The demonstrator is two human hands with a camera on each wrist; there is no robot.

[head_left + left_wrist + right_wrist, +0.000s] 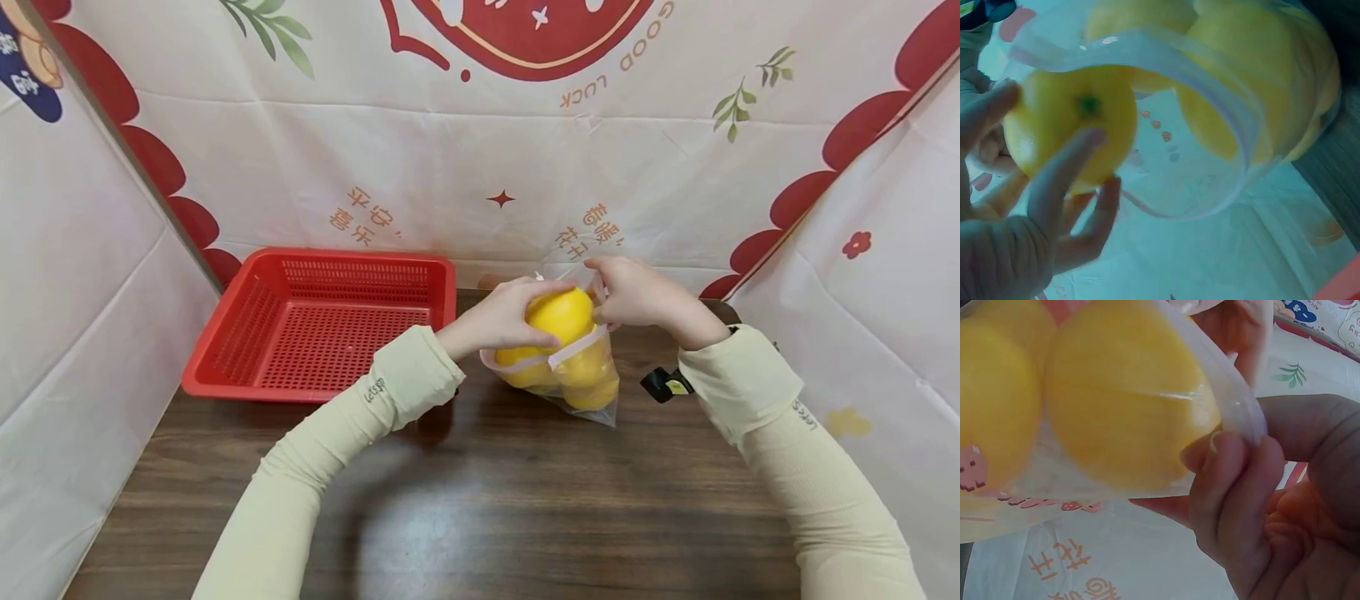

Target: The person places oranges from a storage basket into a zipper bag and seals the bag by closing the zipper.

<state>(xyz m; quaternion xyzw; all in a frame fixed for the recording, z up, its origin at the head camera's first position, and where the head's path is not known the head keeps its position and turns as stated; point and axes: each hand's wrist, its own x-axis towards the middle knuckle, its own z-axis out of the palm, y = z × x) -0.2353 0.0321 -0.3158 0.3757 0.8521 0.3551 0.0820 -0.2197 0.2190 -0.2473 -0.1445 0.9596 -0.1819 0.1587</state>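
My left hand [501,318] grips a round yellow fruit [561,315] at the mouth of a clear plastic bag [579,345]. In the left wrist view, a green stem spot shows on that fruit [1072,119], with fingers and thumb spread around it. Several more yellow fruits [590,392] lie inside the bag, which rests on the table. My right hand [637,296] pinches the bag's rim between thumb and fingers, seen closely in the right wrist view on the whitish edge [1241,412]. Small pink pictures are printed on the bag.
A red plastic basket [198,367] with meshed walls stands left of the bag, on the dark wooden table [540,517]. Printed white cloth [420,167] rises behind and on both sides. A black object [658,385] is beside the right wrist.
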